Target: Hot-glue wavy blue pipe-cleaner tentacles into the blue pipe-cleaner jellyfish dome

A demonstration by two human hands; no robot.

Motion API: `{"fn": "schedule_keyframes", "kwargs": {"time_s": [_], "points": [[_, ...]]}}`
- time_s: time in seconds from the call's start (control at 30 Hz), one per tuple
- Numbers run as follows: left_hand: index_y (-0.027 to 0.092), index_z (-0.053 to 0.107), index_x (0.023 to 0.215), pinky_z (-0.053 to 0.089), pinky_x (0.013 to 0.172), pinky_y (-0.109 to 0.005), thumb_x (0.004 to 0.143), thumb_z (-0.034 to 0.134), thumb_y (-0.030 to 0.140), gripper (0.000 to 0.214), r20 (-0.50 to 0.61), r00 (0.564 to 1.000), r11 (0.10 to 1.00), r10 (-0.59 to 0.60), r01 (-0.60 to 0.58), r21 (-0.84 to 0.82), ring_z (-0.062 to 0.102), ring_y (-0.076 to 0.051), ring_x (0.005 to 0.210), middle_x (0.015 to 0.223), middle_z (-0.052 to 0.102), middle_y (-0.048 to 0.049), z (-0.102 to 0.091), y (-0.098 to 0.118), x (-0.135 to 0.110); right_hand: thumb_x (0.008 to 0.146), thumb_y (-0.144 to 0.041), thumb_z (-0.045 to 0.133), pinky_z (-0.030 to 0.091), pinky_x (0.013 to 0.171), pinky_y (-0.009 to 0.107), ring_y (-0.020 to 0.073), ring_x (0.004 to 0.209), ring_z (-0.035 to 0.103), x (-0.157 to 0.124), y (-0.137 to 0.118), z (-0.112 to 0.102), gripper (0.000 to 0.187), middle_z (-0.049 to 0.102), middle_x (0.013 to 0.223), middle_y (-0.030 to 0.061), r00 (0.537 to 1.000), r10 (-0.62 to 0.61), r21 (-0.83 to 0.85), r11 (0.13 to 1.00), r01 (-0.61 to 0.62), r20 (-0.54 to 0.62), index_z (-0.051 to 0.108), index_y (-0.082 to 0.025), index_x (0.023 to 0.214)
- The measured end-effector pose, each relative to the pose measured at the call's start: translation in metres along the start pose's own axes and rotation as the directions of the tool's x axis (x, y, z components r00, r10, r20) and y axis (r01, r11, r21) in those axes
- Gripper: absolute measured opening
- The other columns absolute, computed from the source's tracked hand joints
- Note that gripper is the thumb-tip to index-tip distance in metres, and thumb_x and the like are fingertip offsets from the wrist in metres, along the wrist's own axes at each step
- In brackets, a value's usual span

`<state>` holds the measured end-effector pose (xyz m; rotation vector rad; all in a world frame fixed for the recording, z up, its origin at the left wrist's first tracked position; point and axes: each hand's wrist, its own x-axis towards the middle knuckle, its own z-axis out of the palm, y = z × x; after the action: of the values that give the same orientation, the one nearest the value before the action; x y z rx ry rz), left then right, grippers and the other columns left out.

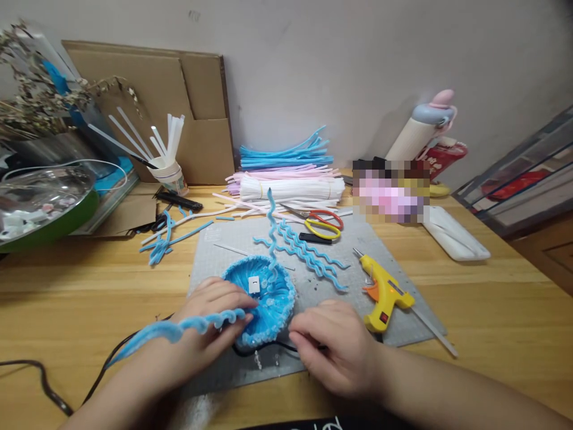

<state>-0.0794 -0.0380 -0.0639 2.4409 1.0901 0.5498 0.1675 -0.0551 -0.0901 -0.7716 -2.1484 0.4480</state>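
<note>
A blue, bowl-shaped piece [280,307] with a fuzzy rim lies on the grey cutting mat [208,257]. Its hollow side faces up, and a small white block [253,285] and clear glue blobs show inside. One wavy blue pipe cleaner [271,221] stands up from its far part. My left hand [212,313] pinches the end of another wavy pipe cleaner [168,330] over the bowl's left side; its long tail crosses my wrist. My right hand [335,343] is closed beside the bowl's right rim, thumb and forefinger together. Anything between them is hidden.
Several wavy pipe cleaners [308,254] and scissors [323,224] lie behind the bowl. A yellow glue gun [387,298] rests to the right. Bundles of pipe cleaners [290,190] sit by the wall. A black cord [105,364] runs along the left.
</note>
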Motion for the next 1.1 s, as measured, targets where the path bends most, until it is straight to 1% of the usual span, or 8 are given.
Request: {"fn": "schedule_keyframes", "kwargs": {"time_s": [0.07, 0.17, 0.27, 0.5, 0.63, 0.83, 0.93, 1.1], "points": [[0.024, 0.064, 0.102, 0.047, 0.085, -0.033, 0.093, 0.056, 0.020, 0.013, 0.014, 1.000, 1.000, -0.012, 0.012, -0.012, 0.063, -0.017, 0.090, 0.096, 0.072, 0.0003, -0.001, 0.000, 0.001, 0.093, -0.022, 0.050, 0.039, 0.053, 0.028, 0.0129, 0.054, 0.060, 0.000, 0.002, 0.001, 0.015, 0.071, 0.070, 0.0000, 1.000, 0.027, -0.013, 1.000, -0.026, 0.016, 0.063, -0.017, 0.099], [0.024, 0.066, 0.100, 0.047, 0.083, -0.034, 0.093, 0.056, 0.022, 0.012, 0.024, 0.999, 0.999, -0.033, 0.034, -0.025, 0.063, -0.018, 0.088, 0.094, 0.073, -0.0003, -0.001, 0.000, 0.002, 0.095, -0.030, 0.054, 0.045, 0.057, 0.029, 0.0157, 0.064, 0.068, -0.002, 0.006, 0.003, 0.027, 0.076, 0.084, 0.0036, 0.994, 0.063, -0.074, 0.996, -0.057, 0.084, 0.061, -0.015, 0.116], [0.025, 0.064, 0.102, 0.047, 0.084, -0.033, 0.093, 0.057, 0.021, 0.013, 0.023, 0.999, 0.999, -0.025, 0.026, -0.042, 0.063, -0.016, 0.088, 0.095, 0.072, 0.0014, -0.001, -0.003, 0.001, 0.096, -0.030, 0.052, 0.042, 0.052, 0.030, 0.0165, 0.060, 0.067, -0.003, 0.008, 0.005, 0.024, 0.075, 0.078, 0.0025, 0.986, 0.050, -0.129, 0.991, -0.030, 0.156, 0.065, -0.016, 0.111], [0.026, 0.061, 0.106, 0.046, 0.086, -0.032, 0.093, 0.056, 0.017, 0.016, -0.013, 1.000, 0.999, 0.008, -0.008, -0.036, 0.062, -0.016, 0.090, 0.095, 0.071, 0.0026, 0.000, -0.004, -0.001, 0.097, -0.023, 0.050, 0.040, 0.050, 0.031, 0.0159, 0.056, 0.063, -0.003, 0.004, 0.007, 0.019, 0.072, 0.073, 0.0010, 0.976, -0.062, -0.131, 0.987, 0.091, 0.210, 0.065, -0.015, 0.105], [0.028, 0.059, 0.114, 0.046, 0.090, -0.035, 0.093, 0.057, 0.018, 0.024, -0.043, 0.999, 1.000, -0.009, 0.008, -0.017, 0.062, -0.018, 0.098, 0.101, 0.070, 0.0006, 0.001, -0.005, -0.004, 0.097, -0.025, 0.050, 0.038, 0.049, 0.031, 0.0152, 0.054, 0.060, -0.002, 0.002, 0.008, 0.020, 0.070, 0.067, 0.0000, 0.977, -0.091, -0.156, 0.980, 0.121, 0.191, 0.067, -0.015, 0.101], [0.027, 0.062, 0.112, 0.051, 0.084, -0.033, 0.091, 0.061, 0.022, 0.022, -0.039, 0.999, 1.000, -0.013, 0.012, -0.008, 0.065, -0.018, 0.091, 0.099, 0.072, 0.0006, 0.001, -0.006, -0.004, 0.097, -0.025, 0.050, 0.035, 0.047, 0.033, 0.0150, 0.050, 0.056, -0.001, 0.001, 0.011, 0.022, 0.065, 0.058, -0.0022, 0.979, -0.125, -0.189, 0.970, 0.155, 0.160, 0.070, -0.015, 0.095], [0.027, 0.061, 0.117, 0.052, 0.086, -0.032, 0.090, 0.064, 0.025, 0.028, -0.034, 0.999, 1.000, -0.009, 0.009, 0.011, 0.064, -0.018, 0.097, 0.105, 0.070, -0.0006, 0.001, -0.008, -0.004, 0.098, -0.025, 0.049, 0.036, 0.048, 0.032, 0.0145, 0.050, 0.058, -0.003, 0.001, 0.013, 0.023, 0.066, 0.059, -0.0018, 0.979, -0.138, -0.182, 0.969, 0.164, 0.150, 0.070, -0.014, 0.096], [0.022, 0.064, 0.103, 0.052, 0.087, -0.029, 0.091, 0.063, 0.025, 0.013, -0.029, 0.999, 0.999, 0.036, -0.035, 0.030, 0.063, -0.017, 0.100, 0.107, 0.064, -0.0041, -0.001, -0.012, -0.002, 0.096, -0.024, 0.054, 0.039, 0.049, 0.032, 0.0149, 0.053, 0.064, -0.007, 0.001, 0.016, 0.019, 0.072, 0.065, -0.0008, 0.982, -0.133, -0.167, 0.974, 0.155, 0.135, 0.070, -0.013, 0.095]]}}
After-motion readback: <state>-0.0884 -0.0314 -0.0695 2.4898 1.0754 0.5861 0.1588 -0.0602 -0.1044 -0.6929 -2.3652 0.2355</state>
